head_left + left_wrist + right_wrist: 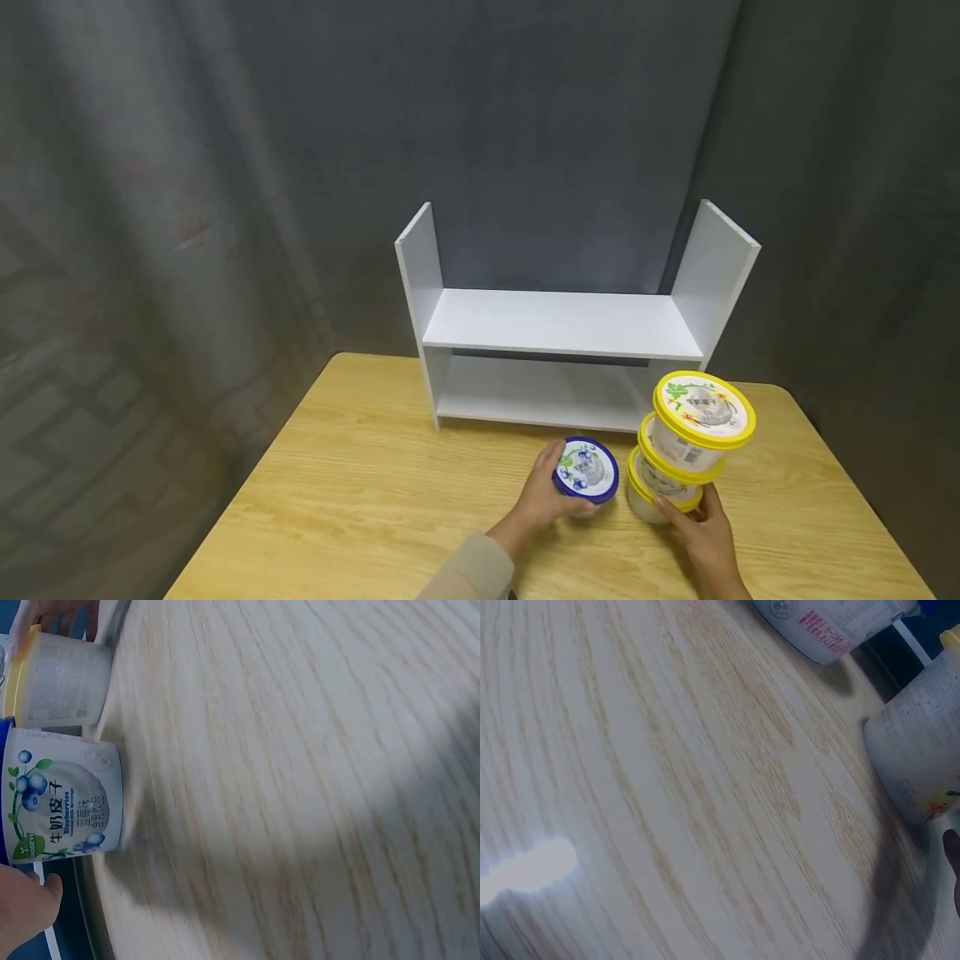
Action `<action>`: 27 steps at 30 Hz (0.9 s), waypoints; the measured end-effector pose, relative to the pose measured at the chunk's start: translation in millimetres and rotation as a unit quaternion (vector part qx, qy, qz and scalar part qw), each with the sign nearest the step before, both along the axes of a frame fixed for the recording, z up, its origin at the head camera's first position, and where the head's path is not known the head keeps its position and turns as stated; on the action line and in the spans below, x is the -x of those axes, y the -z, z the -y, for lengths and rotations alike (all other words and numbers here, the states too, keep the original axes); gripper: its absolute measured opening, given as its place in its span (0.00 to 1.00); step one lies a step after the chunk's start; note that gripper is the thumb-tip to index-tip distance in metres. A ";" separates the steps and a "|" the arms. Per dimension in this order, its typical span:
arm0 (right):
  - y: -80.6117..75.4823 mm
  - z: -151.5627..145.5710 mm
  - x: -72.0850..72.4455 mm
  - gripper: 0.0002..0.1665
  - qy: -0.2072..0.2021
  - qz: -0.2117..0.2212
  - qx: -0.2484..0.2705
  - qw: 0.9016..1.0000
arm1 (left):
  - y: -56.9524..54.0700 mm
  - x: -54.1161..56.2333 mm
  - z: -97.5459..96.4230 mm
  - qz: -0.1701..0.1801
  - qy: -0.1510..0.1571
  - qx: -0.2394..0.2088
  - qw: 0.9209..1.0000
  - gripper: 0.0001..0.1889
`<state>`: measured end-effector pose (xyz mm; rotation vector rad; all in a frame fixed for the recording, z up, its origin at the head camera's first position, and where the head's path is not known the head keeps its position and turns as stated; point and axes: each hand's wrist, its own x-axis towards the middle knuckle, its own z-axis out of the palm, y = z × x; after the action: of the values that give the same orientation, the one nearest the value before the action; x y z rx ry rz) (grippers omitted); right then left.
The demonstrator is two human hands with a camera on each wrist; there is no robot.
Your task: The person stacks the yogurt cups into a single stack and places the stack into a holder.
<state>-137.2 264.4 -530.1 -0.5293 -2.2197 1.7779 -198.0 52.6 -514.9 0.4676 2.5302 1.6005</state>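
Note:
My left hand (543, 496) grips a white tub with a dark blue lid (587, 469), thumb on its near side and fingers on the left. The tub (64, 799) has blueberries on its label and stands upright; whether its base touches the table is unclear. Just right of it, three yellow-lidded tubs are piled in a slightly uneven stack: a top tub (703, 408), a middle tub (667, 483) and a bottom tub (643, 500). Around the lower part of this stack curl the thumb and fingers of my right hand (705, 537), partly hiding the lowest tub.
Behind the tubs stands a white two-level shelf (558, 321) with upright side panels. The wooden table (360, 492) extends on both sides. Dark grey curtains (547, 142) hang around the back and sides.

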 end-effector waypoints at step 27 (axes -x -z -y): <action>-5.5 0.8 -3.0 0.42 -0.005 0.001 0.003 1.000 | -11.3 -2.7 3.8 0.000 -0.031 -0.033 0.999 0.49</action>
<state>-134.2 263.6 -524.6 -0.5223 -2.2239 1.7912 -195.3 48.8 -503.6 0.4003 2.5224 1.7101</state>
